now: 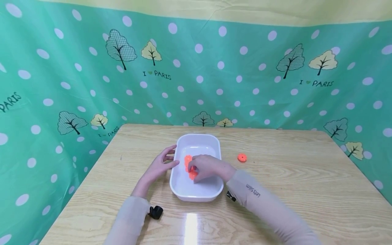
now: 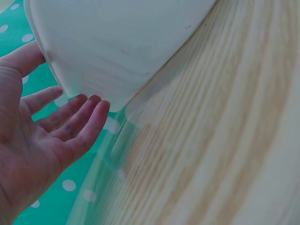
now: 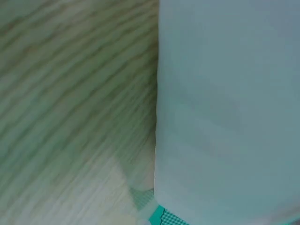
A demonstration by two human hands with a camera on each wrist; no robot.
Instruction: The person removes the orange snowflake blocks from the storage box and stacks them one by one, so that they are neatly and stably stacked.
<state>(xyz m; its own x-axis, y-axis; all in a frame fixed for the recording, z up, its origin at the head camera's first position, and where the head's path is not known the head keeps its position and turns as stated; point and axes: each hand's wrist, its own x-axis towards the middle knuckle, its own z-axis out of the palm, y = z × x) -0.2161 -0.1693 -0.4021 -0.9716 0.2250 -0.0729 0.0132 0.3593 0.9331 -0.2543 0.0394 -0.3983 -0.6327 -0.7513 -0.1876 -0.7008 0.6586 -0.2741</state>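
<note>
A white rectangular basin [image 1: 183, 187] stands on the table, with several orange scalloped discs [image 1: 188, 159] inside. My right hand [image 1: 208, 166] reaches over its right rim, and its thumb and bent fingers pinch an orange disc [image 1: 193, 175] low in the basin. In the right wrist view only the basin's outer wall [image 3: 225, 117] shows; the hand is out of sight there. At the left rim, my left hand [image 1: 160, 163] has its fingers spread and touches the basin's outside. The left wrist view shows that hand's fingers [image 2: 96, 124] loosely extended at the wall's corner.
One more orange disc [image 1: 242, 157] lies on the wooden table [image 1: 291, 170], to the right of the basin. A green dotted curtain [image 1: 199, 68] with printed trees hangs behind the table and at both sides.
</note>
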